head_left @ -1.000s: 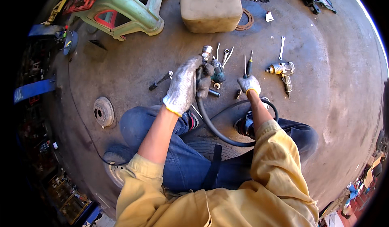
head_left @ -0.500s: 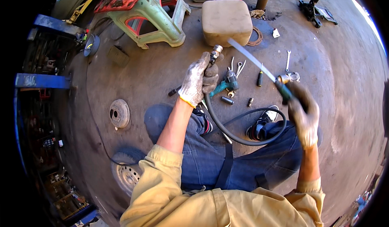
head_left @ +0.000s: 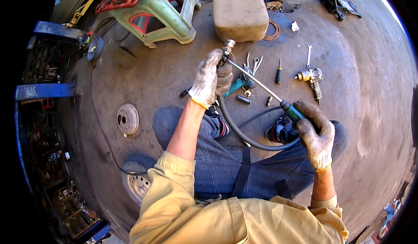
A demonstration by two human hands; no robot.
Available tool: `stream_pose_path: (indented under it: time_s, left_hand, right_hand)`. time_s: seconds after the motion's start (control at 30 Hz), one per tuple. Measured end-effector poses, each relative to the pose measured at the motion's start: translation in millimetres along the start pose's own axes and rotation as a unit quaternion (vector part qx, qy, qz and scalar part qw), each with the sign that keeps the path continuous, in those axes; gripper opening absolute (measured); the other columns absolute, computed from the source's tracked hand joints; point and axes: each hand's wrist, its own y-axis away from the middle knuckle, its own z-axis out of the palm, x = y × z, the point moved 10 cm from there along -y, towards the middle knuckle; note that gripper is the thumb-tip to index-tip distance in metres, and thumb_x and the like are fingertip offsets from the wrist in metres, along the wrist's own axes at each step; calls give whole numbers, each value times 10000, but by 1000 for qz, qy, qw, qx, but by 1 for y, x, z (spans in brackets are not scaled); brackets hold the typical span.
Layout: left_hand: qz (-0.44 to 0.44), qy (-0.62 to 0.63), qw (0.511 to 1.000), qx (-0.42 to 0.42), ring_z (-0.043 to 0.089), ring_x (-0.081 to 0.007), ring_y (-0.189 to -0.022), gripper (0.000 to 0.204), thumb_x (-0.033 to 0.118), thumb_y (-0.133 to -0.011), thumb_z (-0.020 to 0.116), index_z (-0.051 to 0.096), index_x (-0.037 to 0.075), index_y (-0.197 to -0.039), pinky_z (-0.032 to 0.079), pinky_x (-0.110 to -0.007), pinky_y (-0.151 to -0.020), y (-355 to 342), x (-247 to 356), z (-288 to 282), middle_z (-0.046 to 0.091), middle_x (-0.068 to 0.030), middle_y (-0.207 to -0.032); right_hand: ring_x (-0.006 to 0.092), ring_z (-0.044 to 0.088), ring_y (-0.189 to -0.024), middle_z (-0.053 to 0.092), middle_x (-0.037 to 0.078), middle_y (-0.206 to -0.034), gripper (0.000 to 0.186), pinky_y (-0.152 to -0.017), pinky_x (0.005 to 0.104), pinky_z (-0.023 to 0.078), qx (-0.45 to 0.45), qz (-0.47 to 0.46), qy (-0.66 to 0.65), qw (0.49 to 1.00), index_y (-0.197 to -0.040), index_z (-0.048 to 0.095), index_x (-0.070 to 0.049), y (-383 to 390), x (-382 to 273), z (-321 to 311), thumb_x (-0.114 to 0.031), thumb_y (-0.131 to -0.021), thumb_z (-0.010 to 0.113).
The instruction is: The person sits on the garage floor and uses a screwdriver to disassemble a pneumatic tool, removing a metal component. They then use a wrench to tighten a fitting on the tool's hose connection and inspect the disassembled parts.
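Note:
My gloved left hand point(head_left: 210, 78) is closed round the end of a black hose point(head_left: 233, 126), just below its metal fitting point(head_left: 228, 48). My gloved right hand point(head_left: 318, 135) grips the green handle of a long screwdriver point(head_left: 291, 111); its shaft slants up to the fitting, and its tip touches there. Beyond my hands on the floor lie a teal power tool point(head_left: 238, 85), several wrenches point(head_left: 256, 62), a short black socket point(head_left: 244, 99), a small screwdriver point(head_left: 279, 74), a combination wrench point(head_left: 309, 54) and a silver air gun point(head_left: 309, 75).
A green and red plastic stool point(head_left: 154, 26) and a beige padded block point(head_left: 241, 15) stand ahead. A floor jack point(head_left: 337, 6) is at upper right. A round metal plate point(head_left: 128, 118) and a wheel point(head_left: 135, 183) are at left, beside blue metal beams point(head_left: 43, 91).
My right hand has come from among the floor tools to the right side, holding the screwdriver, whose tip has swung down onto the fitting. My left hand still grips the hose.

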Motion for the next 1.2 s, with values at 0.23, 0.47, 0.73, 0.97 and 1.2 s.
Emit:
stream_pose_path:
  time_s: [0.23, 0.47, 0.73, 0.97, 1.2]
  left_hand:
    - [-1, -4, 1000, 6, 233, -42, -372, 370, 418, -996, 407, 578, 91, -974, 182, -214, -318, -1, 0, -4, 275, 85, -534]
    - [-24, 0, 1000, -9, 237, -37, -376, 361, 416, -993, 405, 580, 101, -975, 184, -211, -321, 2, -4, 0, 282, 88, -536]
    - [-16, -46, 999, 4, 244, -37, -388, 352, 409, -994, 401, 585, 110, -974, 181, -209, -331, 4, -3, 1, 299, 86, -554]
    - [-15, -37, 999, 0, 241, -38, -396, 353, 412, -993, 397, 585, 114, -966, 186, -212, -337, 1, -4, 5, 296, 87, -558]
    - [-18, -38, 999, 0, 240, -39, -399, 347, 406, -996, 380, 579, 124, -962, 184, -212, -339, 0, -7, 5, 290, 87, -558]
  right_hand:
    - [125, 612, -775, 675, 81, -895, 343, -730, 270, 506, -6, 11, 6, 1000, -1136, 657, 3, -3, -2, 3, -153, -838, 592]
    - [27, 448, -526, 622, 26, -721, 338, -461, 177, 326, -34, 125, -115, 985, -1140, 657, -9, -7, 12, 6, -207, -891, 545]
    - [164, 633, -872, 675, 116, -1013, 293, -829, 301, 508, -11, -58, 56, 997, -1129, 648, 13, -7, -32, -6, -61, -847, 612]
    - [99, 569, -640, 629, 98, -920, 361, -559, 209, 458, 80, 26, -107, 991, -1217, 573, 19, -3, -23, -19, -216, -950, 509]
    - [139, 559, -618, 637, 104, -907, 597, -553, 213, 468, 157, 40, -345, 925, -1285, 502, 21, 1, 19, -5, -487, -976, 456]
